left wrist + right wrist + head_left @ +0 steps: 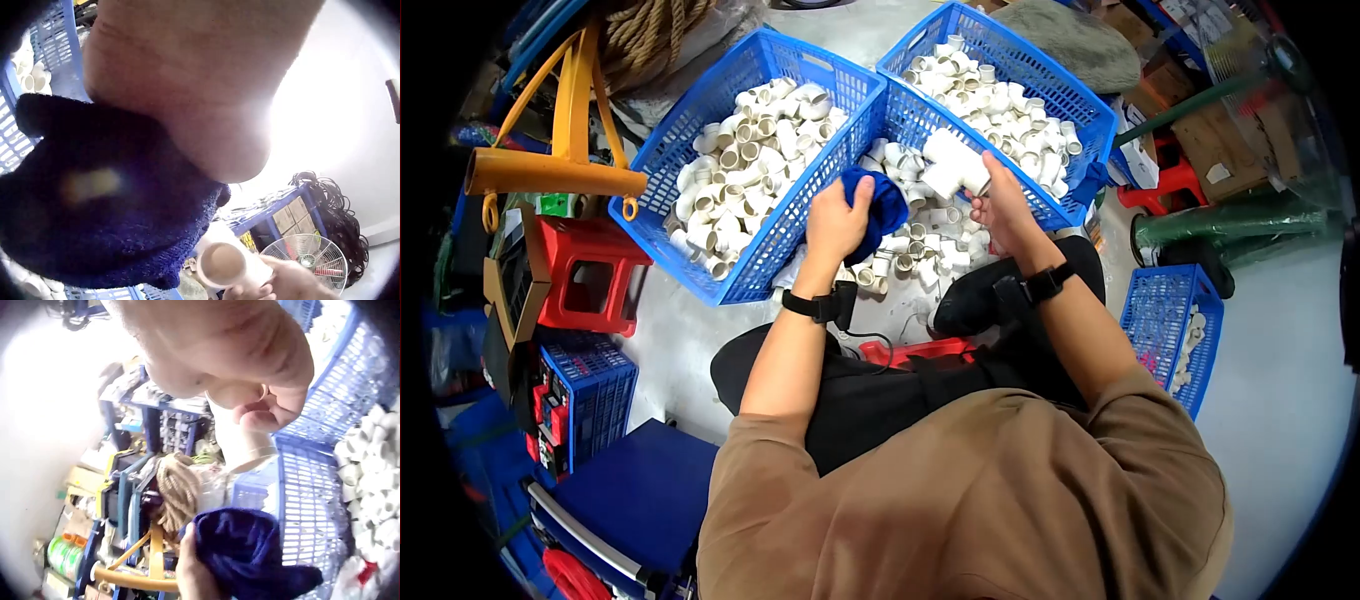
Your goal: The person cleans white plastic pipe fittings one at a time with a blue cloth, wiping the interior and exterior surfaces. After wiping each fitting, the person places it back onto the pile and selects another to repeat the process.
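Note:
My left hand [836, 222] grips a bunched dark blue cloth [883, 210], thumb on top, in front of the left basket. The cloth fills much of the left wrist view, its knobbly fabric [144, 212] hanging off the palm. To the right, my right hand [1006, 207] holds a white plastic pipe tee [955, 165] by one end, fingers curled round it. One round opening of the pipe tee [223, 265] faces the left wrist camera. Below both hands lies a heap of loose white pipe fittings [920, 250] on the floor.
Two blue baskets, left [745, 285] and right [1090, 130], hold many white fittings. A smaller blue basket [1165, 310] stands at the right. Left are a red stool [590, 265], an orange metal frame [560, 170] and a blue folding seat [635, 480].

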Action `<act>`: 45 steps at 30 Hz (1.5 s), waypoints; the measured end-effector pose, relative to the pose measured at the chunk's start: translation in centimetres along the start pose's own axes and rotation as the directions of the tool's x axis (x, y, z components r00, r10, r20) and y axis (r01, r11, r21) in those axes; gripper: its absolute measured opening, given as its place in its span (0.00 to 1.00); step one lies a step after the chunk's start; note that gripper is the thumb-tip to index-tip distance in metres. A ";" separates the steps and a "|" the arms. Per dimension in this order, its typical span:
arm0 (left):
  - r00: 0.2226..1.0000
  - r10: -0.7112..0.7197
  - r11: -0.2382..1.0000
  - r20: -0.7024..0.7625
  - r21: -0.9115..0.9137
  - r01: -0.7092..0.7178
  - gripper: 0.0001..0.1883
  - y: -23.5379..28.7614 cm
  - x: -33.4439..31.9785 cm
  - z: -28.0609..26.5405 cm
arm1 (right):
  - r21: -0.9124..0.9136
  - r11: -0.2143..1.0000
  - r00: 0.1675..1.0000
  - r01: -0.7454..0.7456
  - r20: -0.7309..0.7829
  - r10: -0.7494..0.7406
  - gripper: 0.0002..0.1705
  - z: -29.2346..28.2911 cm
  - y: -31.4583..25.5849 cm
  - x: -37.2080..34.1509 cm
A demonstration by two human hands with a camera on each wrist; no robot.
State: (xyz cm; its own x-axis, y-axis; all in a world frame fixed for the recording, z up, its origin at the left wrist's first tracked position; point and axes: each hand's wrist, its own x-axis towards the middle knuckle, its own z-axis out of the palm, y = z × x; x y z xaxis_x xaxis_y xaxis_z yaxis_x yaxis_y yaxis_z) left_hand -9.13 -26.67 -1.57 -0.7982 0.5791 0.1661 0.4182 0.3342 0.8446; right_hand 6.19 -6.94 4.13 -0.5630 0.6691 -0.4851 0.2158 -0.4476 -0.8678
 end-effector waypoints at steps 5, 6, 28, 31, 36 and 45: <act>0.978 -0.129 0.991 -0.166 0.003 0.131 0.30 -0.8 0.8 -2.0 | 0.128 0.970 0.951 -0.207 -0.207 0.230 0.27 -7.2 3.4 9.5; 0.966 -0.175 0.984 -0.188 -0.016 0.175 0.31 -1.0 1.0 -2.7 | 0.179 0.964 0.938 -0.195 -0.254 0.237 0.28 -8.9 3.6 11.6; 0.524 -0.586 0.755 -0.618 -0.651 0.077 0.22 -6.1 0.1 -14.7 | -0.697 0.075 0.476 0.713 0.561 0.678 0.29 17.8 33.1 9.6; 0.500 -0.622 0.724 -0.603 -0.685 0.075 0.22 -6.4 -0.4 -15.7 | -0.708 0.136 0.343 0.693 0.489 0.802 0.25 17.1 43.5 9.7; 0.467 -0.681 0.669 -0.564 -0.739 0.082 0.23 -7.9 -1.4 -17.0 | -0.780 0.055 0.321 0.624 0.320 0.891 0.23 18.9 45.5 9.0; 0.402 -0.768 0.586 -0.499 -0.801 0.125 0.24 -5.9 -0.3 -15.6 | -0.601 0.004 0.446 0.799 0.597 0.667 0.26 17.0 54.5 14.9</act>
State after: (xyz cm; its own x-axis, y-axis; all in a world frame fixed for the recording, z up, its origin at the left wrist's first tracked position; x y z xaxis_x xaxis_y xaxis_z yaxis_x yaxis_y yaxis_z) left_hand -18.14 -40.43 1.39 -0.8584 -0.3947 -0.3277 -0.2020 -0.3272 0.9231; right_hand -3.94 -31.45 -48.55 -0.5837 -0.3542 -0.7306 0.0309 0.8895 -0.4559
